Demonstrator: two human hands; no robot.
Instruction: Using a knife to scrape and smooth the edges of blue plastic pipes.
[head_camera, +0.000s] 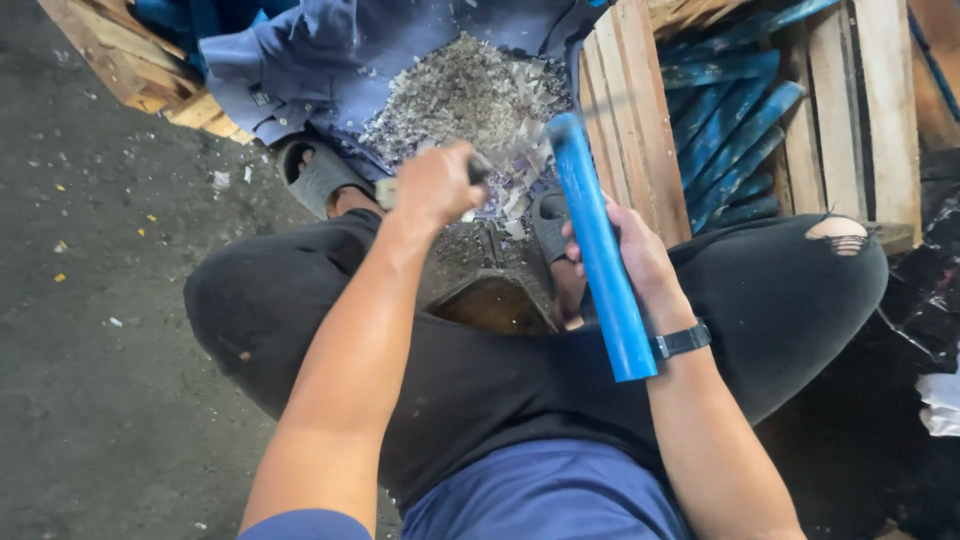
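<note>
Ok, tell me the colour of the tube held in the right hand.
Bright blue. The tube in the right hand shows best in the head view.

Two hands (437, 185), one blue tube (600, 250), two sandals (318, 175).

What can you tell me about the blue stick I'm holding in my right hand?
The blue stick is a smooth, round rod, bright blue along its whole length, of uncertain material. The right hand grips its middle, holding it steeply tilted, its upper end above the pile of shavings and its lower end over the thigh. The left hand, gripping a tool, works near its top, blurred.
</note>
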